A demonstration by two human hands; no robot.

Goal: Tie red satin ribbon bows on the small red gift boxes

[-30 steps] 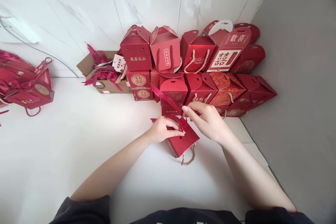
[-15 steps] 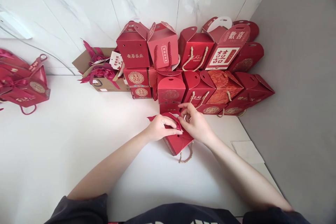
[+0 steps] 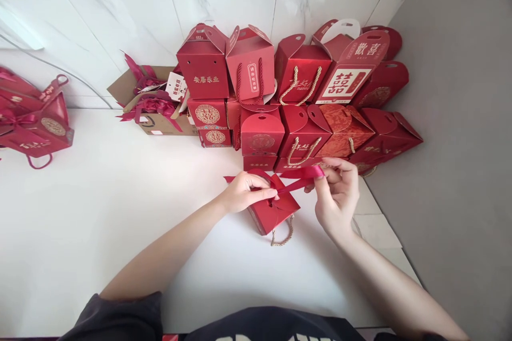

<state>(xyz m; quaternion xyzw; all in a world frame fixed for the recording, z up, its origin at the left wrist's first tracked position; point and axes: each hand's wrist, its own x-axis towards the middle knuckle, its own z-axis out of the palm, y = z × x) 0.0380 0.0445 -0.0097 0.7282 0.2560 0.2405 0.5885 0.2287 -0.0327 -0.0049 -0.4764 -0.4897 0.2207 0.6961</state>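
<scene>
A small red gift box (image 3: 276,213) with a rope handle stands on the white table (image 3: 120,213) in front of me. My left hand (image 3: 244,192) pinches the top of the box where a red ribbon (image 3: 298,178) passes through. My right hand (image 3: 338,192) is closed on the ribbon's free end and holds it out taut to the right of the box.
Stacked red gift boxes (image 3: 296,96) line the marble wall behind. A cardboard carton of ribbons and tags (image 3: 154,104) sits to their left. More red boxes (image 3: 32,122) lie at the far left. The table edge and grey floor (image 3: 460,170) are to the right.
My right hand has moved from the box top out to the right, drawing the ribbon taut. My left hand has stayed on the box top.
</scene>
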